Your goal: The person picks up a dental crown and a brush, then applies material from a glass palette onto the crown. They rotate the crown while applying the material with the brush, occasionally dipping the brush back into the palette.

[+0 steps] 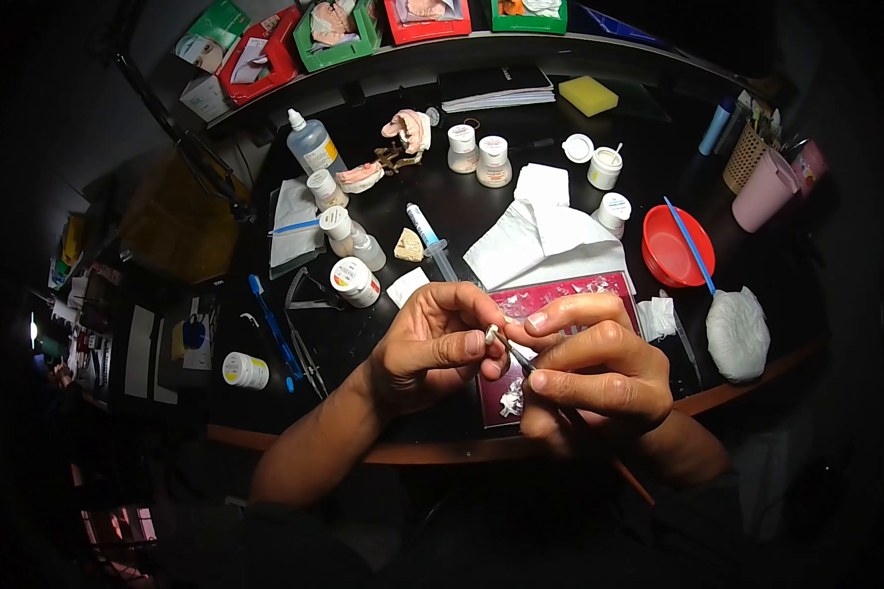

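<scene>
Between the thumb and fingertips of my left hand point(434, 346) is a small whitish dental crown point(491, 334). My right hand point(601, 371) pinches a thin brush point(517, 357), its tip right at the crown and its reddish handle running down to the lower right. Both hands are above a dark red tray point(491, 410), which carries smears of white paste point(512, 399). White folded tissues point(542, 240) lie behind the hands. A syringe point(430, 239) and a beige chunk of plaster point(409, 245) are just beyond my left hand.
Jars point(355, 282) and a dropper bottle point(316, 145) line the left, near a jaw model point(406, 133). Tweezers point(304, 344) lie at front left. At right are a red bowl point(664, 257) with a blue stick, a white wrapped pad point(738, 334) and a pink cup point(764, 192).
</scene>
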Available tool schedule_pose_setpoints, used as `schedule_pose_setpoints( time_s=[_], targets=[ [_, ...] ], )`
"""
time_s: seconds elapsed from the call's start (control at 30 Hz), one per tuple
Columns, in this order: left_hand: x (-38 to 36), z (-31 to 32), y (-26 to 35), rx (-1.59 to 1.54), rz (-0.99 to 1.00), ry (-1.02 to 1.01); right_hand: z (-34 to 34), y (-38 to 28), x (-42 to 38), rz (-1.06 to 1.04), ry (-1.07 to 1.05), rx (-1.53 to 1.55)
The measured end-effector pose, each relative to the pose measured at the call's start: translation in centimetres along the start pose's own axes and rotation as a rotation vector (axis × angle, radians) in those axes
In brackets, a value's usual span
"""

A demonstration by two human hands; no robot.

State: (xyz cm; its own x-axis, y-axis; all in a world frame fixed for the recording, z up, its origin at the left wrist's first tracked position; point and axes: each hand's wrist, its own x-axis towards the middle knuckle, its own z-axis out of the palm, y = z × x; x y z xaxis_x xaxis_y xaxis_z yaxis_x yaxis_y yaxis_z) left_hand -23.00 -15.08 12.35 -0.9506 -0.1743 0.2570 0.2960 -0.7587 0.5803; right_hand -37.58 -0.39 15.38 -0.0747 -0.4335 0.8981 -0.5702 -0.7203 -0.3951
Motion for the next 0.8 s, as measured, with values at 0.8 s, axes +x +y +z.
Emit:
schedule_pose_setpoints(
  time_s=[0.8],
  targets=[
    [0.03,0.04,0.01,0.0,0.008,0.013,0.02,-0.02,0.01,0.01,-0.008,0.011]
  ],
)
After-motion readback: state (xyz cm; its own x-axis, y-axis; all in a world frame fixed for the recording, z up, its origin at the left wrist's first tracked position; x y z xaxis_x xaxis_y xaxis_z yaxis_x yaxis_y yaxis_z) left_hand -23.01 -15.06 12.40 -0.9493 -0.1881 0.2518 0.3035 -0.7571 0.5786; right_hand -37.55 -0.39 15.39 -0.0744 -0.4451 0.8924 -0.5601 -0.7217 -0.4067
